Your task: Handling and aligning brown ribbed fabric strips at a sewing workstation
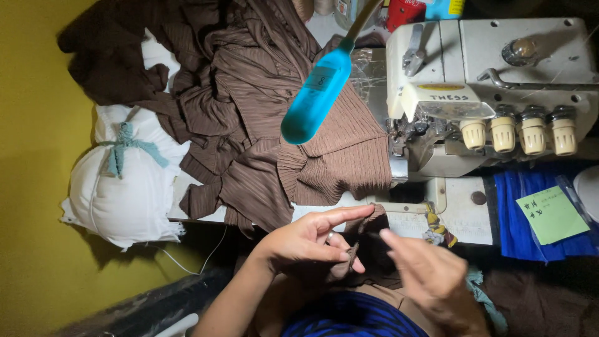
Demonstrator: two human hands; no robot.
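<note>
ribbed brown fabric [274, 118] heaped up, bright blue lamp head [315, 93] above. cream sewing machine [493, 81], white bundle [128, 184], green note [551, 214].

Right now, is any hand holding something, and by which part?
The left hand pinches a small brown fabric piece at its lower edge. The right hand is blurred; its grip cannot be told.

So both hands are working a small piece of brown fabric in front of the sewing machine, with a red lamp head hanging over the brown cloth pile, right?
Not quite: the lamp head is blue, not red, as the head view shows. The rest holds: left hand and right hand handle the small brown fabric piece in front of the sewing machine.
</note>
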